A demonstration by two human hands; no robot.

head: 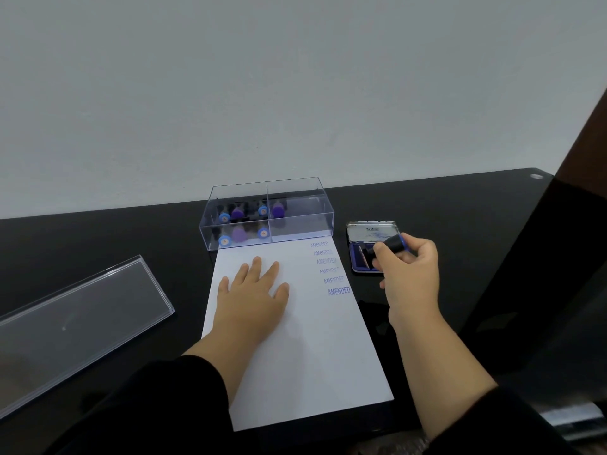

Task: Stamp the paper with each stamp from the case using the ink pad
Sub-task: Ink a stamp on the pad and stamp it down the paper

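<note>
1. Head view: black tabletop [427, 205] against a pale wall, white paper [315, 356] lying in the middle.
2. Left hand [253, 290] lies flat on the paper's upper left part, fingers [256, 266] straight and slightly spread, holding nothing.
3. Right hand [410, 274] grips a dark stamp [392, 245] with a blue band, fingers curled round its handle; stamp tilted, its base down on the ink pad [361, 261].
4. Ink pad sits open just right of the paper, lid [372, 232] raised at the far side.
5. Six purple "AMENDED" prints [338, 291] run down the paper's right edge, the nearest one darkest.
6. Clear case [295, 224] stands at the paper's far edge, touching it; blue- and purple-topped stamps [238, 234] fill its left half, right half looks bare.
7. Clear case lid [82, 320] lies flat on the tabletop, well left of the paper.
8. Both sleeves black.
</note>
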